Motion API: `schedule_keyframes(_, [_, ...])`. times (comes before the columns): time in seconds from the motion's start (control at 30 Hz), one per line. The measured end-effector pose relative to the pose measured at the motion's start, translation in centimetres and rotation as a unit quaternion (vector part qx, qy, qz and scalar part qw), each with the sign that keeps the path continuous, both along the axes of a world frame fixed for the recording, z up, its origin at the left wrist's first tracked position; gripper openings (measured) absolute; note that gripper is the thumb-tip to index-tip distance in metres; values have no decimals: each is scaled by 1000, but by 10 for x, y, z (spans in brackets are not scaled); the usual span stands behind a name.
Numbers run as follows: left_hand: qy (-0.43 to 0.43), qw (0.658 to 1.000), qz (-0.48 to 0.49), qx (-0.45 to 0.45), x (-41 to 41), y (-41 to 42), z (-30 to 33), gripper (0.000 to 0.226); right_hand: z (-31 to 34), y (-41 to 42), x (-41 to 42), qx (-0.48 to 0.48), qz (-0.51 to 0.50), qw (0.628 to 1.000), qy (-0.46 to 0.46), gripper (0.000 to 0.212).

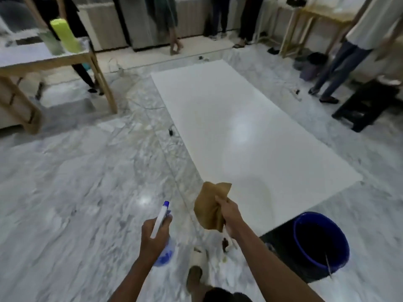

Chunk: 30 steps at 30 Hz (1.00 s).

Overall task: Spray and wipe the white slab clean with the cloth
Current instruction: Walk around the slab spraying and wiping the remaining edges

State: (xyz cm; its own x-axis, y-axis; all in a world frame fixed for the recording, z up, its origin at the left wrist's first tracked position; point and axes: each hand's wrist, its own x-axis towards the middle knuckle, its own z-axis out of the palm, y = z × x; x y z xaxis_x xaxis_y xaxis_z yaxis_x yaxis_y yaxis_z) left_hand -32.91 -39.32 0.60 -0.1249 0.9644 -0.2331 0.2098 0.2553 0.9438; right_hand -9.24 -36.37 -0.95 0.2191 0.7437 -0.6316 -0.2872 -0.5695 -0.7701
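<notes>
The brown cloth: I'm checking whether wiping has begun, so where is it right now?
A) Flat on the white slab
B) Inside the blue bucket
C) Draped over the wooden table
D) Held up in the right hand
D: the right hand grips the brown cloth, bunched and raised above the near end of the white slab.
</notes>
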Motion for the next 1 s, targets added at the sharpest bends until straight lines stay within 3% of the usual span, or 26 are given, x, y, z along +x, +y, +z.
schedule_keyframes(0.17, [-17, 994, -103, 19, 37, 113, -3, 46, -21, 60, 49, -7, -113, 994, 5, 48])
schedule_keyframes(0.37, [-11, 981, -192, 27, 80, 220, 11, 12, -19, 101, 68, -31, -180, 983, 3, 42])
schedule_keyframes(0.47, [2, 966, -256, 47, 107, 261, 14, 16, -20, 114, 77, -34, -203, 979, -3, 28])
schedule_keyframes(0.53, [10, 951, -307, 44, 126, 287, 14, 21, -25, 122, 84, -37, -239, 970, -12, 34])
schedule_keyframes(0.73, [-4, 903, -429, 33, 179, 352, 15, 40, -27, 139, 83, -39, -397, 917, 4, 39])
schedule_keyframes(0.9, [-13, 871, -490, 10, 220, 393, -2, 20, -21, 142, 72, -47, -506, 861, 3, 46])
schedule_keyframes(1.0, [-14, 848, -530, 4, 236, 401, -11, 26, -11, 136, 63, -56, -546, 836, -22, 41])
